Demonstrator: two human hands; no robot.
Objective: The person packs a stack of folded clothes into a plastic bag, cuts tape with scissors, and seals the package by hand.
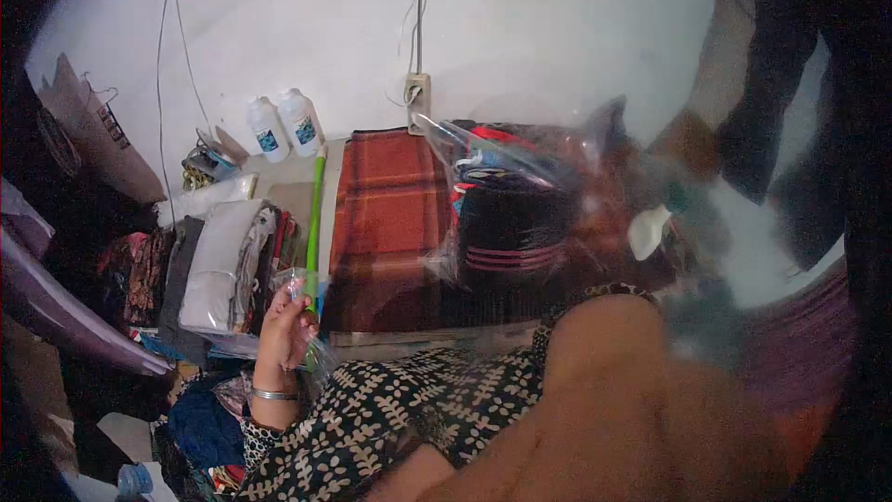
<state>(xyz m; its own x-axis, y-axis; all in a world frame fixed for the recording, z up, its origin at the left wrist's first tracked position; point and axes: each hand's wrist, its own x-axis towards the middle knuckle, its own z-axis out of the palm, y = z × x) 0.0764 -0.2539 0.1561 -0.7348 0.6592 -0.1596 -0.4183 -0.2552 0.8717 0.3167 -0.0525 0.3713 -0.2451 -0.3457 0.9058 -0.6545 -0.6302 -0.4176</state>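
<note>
My left hand, with a metal bangle at its wrist, is raised at the table's front edge. Its fingers are closed on crumpled clear plastic. A long green stick runs back from beside those fingers; whether they grip it too, I cannot tell. Large and blurred, my right hand is close to the camera, its fingers not clearly showing. Beyond it lie folded dark clothes with pink stripes, under a clear plastic bag, on a striped orange-brown cloth.
Stacked folded clothes stand on the left. Two white bottles and an iron are at the back by the wall. A socket strip with a cord hangs there. A white object shows blurred at right.
</note>
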